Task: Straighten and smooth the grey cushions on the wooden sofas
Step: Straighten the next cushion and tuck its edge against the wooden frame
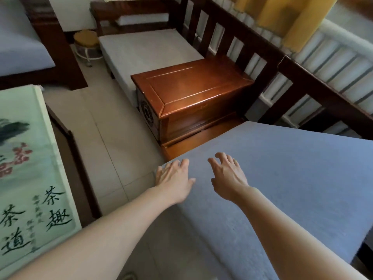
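Observation:
A large grey seat cushion lies on the wooden sofa in front of me, its near-left corner tipped up off the frame. My left hand grips that corner, fingers curled over the front edge. Just to its right, my right hand hovers over the cushion top with fingers spread and loose; whether it touches the fabric is unclear. A second, paler cushion lies flat on the far sofa seat. A third grey cushion shows at the top left.
A polished wooden chest sits between the two sofa seats. The slatted dark sofa back runs along the right, with a radiator and yellow curtain behind. A table with a green calligraphy cloth stands at left. A small round stool sits far back on tiled floor.

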Available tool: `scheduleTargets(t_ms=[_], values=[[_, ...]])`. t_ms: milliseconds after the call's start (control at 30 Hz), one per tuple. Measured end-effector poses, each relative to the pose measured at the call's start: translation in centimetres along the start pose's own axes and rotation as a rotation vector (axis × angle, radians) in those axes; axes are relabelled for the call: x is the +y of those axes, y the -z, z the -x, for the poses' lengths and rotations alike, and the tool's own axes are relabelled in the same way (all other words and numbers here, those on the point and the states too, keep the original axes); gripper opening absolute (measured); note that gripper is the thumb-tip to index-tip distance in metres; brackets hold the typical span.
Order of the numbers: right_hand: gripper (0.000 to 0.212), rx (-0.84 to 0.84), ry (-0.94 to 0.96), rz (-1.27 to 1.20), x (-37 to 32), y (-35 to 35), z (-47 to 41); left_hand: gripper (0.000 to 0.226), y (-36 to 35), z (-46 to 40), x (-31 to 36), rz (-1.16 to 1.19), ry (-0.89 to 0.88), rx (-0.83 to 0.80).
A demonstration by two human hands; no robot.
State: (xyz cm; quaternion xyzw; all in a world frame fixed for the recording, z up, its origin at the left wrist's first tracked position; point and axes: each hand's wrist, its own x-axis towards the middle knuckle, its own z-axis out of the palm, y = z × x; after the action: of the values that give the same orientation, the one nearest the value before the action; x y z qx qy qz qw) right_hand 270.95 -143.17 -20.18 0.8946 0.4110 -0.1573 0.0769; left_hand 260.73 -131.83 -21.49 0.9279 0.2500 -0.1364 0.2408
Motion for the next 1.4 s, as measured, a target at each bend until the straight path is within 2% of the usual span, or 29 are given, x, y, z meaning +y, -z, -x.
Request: scheduleTargets(t_ms=[133,367,600,733,833,1000,1200,1300,1400], values=[[0.055,-0.022,-0.010,-0.024,-0.8,-0.6,-5.1,0.055,0.5,-4.6,-2.6,0.007,0.001,-0.044],[0.055,-0.102,-0.011,-0.039,2.0,-4.1,-16.0,0.053,-1.0,-15.2,-4.4,0.054,0.047,-0.120],[0.058,-0.205,-0.035,-0.031,4.5,-9.6,-25.7,0.052,-5.8,-25.4,-7.7,0.111,0.084,-0.245],[0.056,-0.194,-0.069,-0.034,5.8,-12.1,-29.9,0.055,-8.7,-30.6,-9.1,0.127,0.049,-0.321],[0.055,-0.161,-0.087,-0.027,7.0,-13.8,-32.6,0.058,-10.9,-34.2,-9.4,0.143,-0.001,-0.344],[0.053,-0.215,-0.057,0.013,9.8,-17.7,-37.0,0.055,-15.4,-39.6,-9.5,0.154,-0.015,-0.355],[0.055,-0.373,0.078,0.095,10.9,-22.1,-40.0,0.045,-19.4,-41.8,-10.6,0.110,0.036,-0.362],[0.049,-0.448,0.158,0.104,10.4,-24.0,-40.7,0.032,-21.2,-41.2,-10.9,0.139,0.078,-0.378],[0.044,-0.467,0.213,0.088,10.0,-25.3,-41.4,0.027,-22.2,-40.7,-10.9,0.176,0.142,-0.326]])
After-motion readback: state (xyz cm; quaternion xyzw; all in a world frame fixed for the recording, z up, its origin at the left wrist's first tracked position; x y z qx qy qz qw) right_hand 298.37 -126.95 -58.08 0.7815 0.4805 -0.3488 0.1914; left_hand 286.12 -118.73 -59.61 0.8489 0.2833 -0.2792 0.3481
